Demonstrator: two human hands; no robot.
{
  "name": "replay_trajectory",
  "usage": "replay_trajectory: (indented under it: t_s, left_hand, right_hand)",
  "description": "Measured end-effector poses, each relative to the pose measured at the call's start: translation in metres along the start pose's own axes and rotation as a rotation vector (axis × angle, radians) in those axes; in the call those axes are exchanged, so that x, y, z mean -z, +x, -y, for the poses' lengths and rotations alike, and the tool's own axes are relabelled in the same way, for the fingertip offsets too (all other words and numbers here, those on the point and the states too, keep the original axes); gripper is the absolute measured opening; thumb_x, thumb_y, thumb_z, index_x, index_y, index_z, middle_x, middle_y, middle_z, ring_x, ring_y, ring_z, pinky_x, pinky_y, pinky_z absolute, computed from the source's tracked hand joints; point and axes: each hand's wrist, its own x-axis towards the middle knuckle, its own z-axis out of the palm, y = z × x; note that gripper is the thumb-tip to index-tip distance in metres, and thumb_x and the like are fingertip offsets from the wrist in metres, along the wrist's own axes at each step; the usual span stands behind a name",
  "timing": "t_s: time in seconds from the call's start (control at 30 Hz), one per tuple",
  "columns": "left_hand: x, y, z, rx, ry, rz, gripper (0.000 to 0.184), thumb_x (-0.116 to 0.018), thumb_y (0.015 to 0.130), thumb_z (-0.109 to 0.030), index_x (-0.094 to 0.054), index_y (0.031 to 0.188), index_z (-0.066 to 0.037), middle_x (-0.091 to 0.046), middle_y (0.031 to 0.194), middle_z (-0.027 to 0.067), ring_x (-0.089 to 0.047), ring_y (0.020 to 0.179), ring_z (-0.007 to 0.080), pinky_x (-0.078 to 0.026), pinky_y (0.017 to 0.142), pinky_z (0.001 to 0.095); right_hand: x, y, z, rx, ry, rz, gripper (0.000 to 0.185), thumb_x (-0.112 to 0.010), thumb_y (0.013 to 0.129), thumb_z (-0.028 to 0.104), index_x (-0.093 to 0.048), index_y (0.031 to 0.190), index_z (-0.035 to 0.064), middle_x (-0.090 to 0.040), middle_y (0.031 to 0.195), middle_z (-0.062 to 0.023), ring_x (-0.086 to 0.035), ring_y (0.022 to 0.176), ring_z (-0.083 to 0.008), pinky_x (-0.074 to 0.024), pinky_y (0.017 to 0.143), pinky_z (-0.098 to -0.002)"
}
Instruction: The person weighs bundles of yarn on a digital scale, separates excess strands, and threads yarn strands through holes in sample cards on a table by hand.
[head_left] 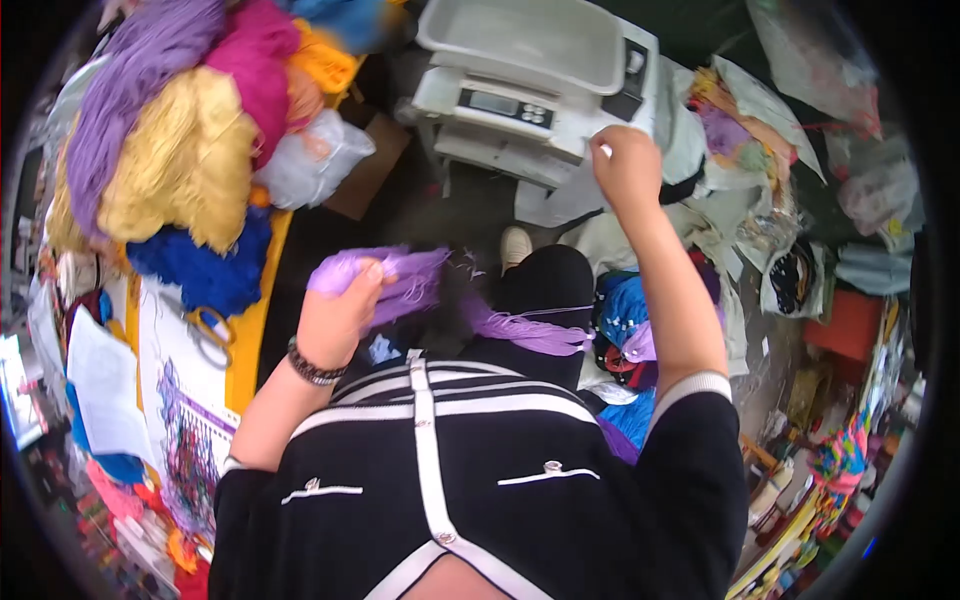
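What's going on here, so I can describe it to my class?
A person's left hand grips a bundle of purple yarn, while more purple strands lie over their leg. The right hand is curled beside the weighing scale; whether it holds anything is unclear. Scissors lie on the table at left.

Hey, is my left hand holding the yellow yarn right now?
No, the left hand holds lilac yarn, while the yellow yarn lies apart from it.
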Motion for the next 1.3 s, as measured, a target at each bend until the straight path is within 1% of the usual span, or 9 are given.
replay_trajectory:
  t_s: [0.17, 0.53, 0.77, 0.87, 0.93, 1.0, 1.2, 1.27, 1.3]
  left_hand:
    - [0.001, -0.012, -0.012, -0.066, -0.054, 0.088, 0.022, -0.054, 0.094, -0.020, -0.063, 0.091, 0.000, -0.050, 0.064, -0.0043, -0.035, 0.050, 0.0023, -0.025, 0.046, 0.0195]
    - [0.019, -0.058, -0.001, -0.281, 0.031, 0.082, 0.014, -0.059, 0.093, -0.015, -0.063, 0.086, -0.003, -0.056, 0.069, -0.0041, -0.050, 0.064, 0.0033, -0.040, 0.057, 0.0215]
    - [0.052, -0.096, -0.028, -0.755, 0.866, 0.065, 0.019, -0.059, 0.085, -0.023, -0.065, 0.078, -0.006, -0.062, 0.074, 0.0152, -0.058, 0.070, 0.0336, -0.046, 0.063, 0.0396]
    - [0.065, -0.095, -0.014, -0.329, 0.162, 0.299, 0.033, -0.057, 0.092, -0.026, -0.058, 0.067, -0.005, -0.051, 0.057, -0.0022, -0.046, 0.054, 0.0075, -0.038, 0.051, 0.0275]
    - [0.072, -0.105, -0.019, -0.195, -0.098, 0.375, 0.025, -0.061, 0.088, -0.019, -0.060, 0.068, -0.004, -0.052, 0.060, -0.0035, -0.044, 0.054, 0.0054, -0.036, 0.051, 0.0236]
    - [0.065, -0.109, -0.012, -0.390, -0.125, 0.207, 0.019, -0.064, 0.085, -0.017, -0.064, 0.074, -0.002, -0.056, 0.062, -0.0021, -0.049, 0.057, 0.0066, -0.040, 0.054, 0.0238]
    - [0.060, -0.123, -0.009, -0.957, 0.379, -0.237, 0.016, -0.063, 0.084, -0.016, -0.063, 0.076, -0.002, -0.059, 0.069, 0.0060, -0.055, 0.064, 0.0153, -0.044, 0.062, 0.0320]
    - [0.063, -0.118, -0.003, -1.072, 0.449, -0.323, 0.020, -0.061, 0.085, -0.019, -0.062, 0.074, -0.002, -0.058, 0.067, 0.0053, -0.055, 0.062, 0.0149, -0.043, 0.060, 0.0317]
    - [0.067, -0.115, 0.001, -0.778, 0.312, -0.147, 0.024, -0.060, 0.088, -0.022, -0.061, 0.074, -0.002, -0.056, 0.064, 0.0039, -0.051, 0.057, 0.0136, -0.041, 0.055, 0.0303]
  right_hand:
    - [0.047, -0.056, 0.166, -0.327, 1.453, 0.541, 0.013, -0.067, 0.081, 0.002, -0.067, 0.094, 0.0010, -0.063, 0.109, -0.0067, -0.058, 0.099, -0.0141, -0.0440, 0.090, -0.0300]
    - [0.045, -0.096, 0.248, -0.189, 1.271, 0.539, 0.020, -0.067, 0.082, 0.010, -0.066, 0.100, 0.0036, -0.065, 0.098, -0.0078, -0.059, 0.097, -0.0146, -0.0445, 0.088, -0.0311]
    - [0.083, -0.098, 0.287, 0.512, 0.615, 0.351, 0.017, -0.061, 0.074, 0.004, -0.066, 0.090, 0.0070, -0.060, 0.075, -0.0137, -0.059, 0.071, -0.0336, -0.0472, 0.062, -0.0404]
    - [0.089, -0.102, 0.300, 0.755, 0.452, 0.076, 0.033, -0.060, 0.069, 0.000, -0.067, 0.101, 0.0051, -0.055, 0.069, -0.0098, -0.053, 0.059, -0.0287, -0.0424, 0.054, -0.0401]
    - [0.090, -0.103, 0.304, 0.866, 0.399, -0.036, 0.039, -0.060, 0.069, -0.001, -0.066, 0.107, 0.0026, -0.053, 0.068, -0.0081, -0.051, 0.057, -0.0272, -0.0413, 0.053, -0.0377]
    - [0.089, -0.107, 0.311, 0.887, 0.391, -0.043, 0.036, -0.061, 0.074, 0.000, -0.065, 0.109, 0.0007, -0.052, 0.068, -0.0088, -0.050, 0.057, -0.0264, -0.0405, 0.054, -0.0350]
    - [0.064, -0.123, 0.323, -0.110, 1.252, 0.469, 0.010, -0.062, 0.084, 0.004, -0.065, 0.090, -0.0033, -0.055, 0.071, -0.0046, -0.046, 0.060, -0.0107, -0.0335, 0.055, -0.0241]
    - [0.071, -0.124, 0.325, -0.057, 1.136, 0.422, 0.005, -0.062, 0.084, 0.003, -0.063, 0.084, -0.0022, -0.052, 0.068, -0.0027, -0.043, 0.059, -0.0102, -0.0313, 0.054, -0.0226]
    - [0.076, -0.125, 0.328, 0.110, 0.973, 0.306, 0.003, -0.062, 0.084, 0.002, -0.063, 0.083, -0.0011, -0.051, 0.067, -0.0023, -0.043, 0.059, -0.0103, -0.0312, 0.054, -0.0230]
